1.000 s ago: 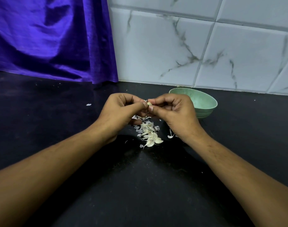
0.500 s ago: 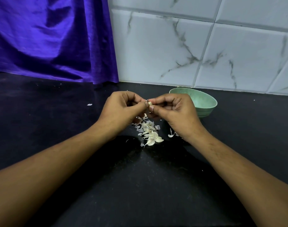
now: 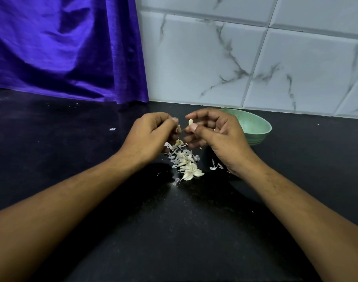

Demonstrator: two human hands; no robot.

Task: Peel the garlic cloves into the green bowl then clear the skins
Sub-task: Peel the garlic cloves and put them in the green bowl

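Note:
My right hand (image 3: 216, 135) pinches a pale peeled garlic clove (image 3: 190, 121) between thumb and forefinger, just left of the green bowl (image 3: 253, 127). My left hand (image 3: 151, 135) hovers a short gap to its left with fingers curled on a scrap of garlic skin (image 3: 177, 129). Below both hands a heap of unpeeled garlic cloves (image 3: 188, 165) mixed with papery skins lies on the black counter. The bowl's left part is hidden behind my right hand, and I cannot see what is inside it.
A black counter (image 3: 174, 231) runs to a white marbled tile wall (image 3: 235, 58). A purple curtain (image 3: 62, 47) hangs at the back left. Loose skin bits lie by my right wrist (image 3: 214, 166) and far left (image 3: 112, 129).
My hands have drawn apart: the clove stayed with my right hand, a bit of skin came away with my left.

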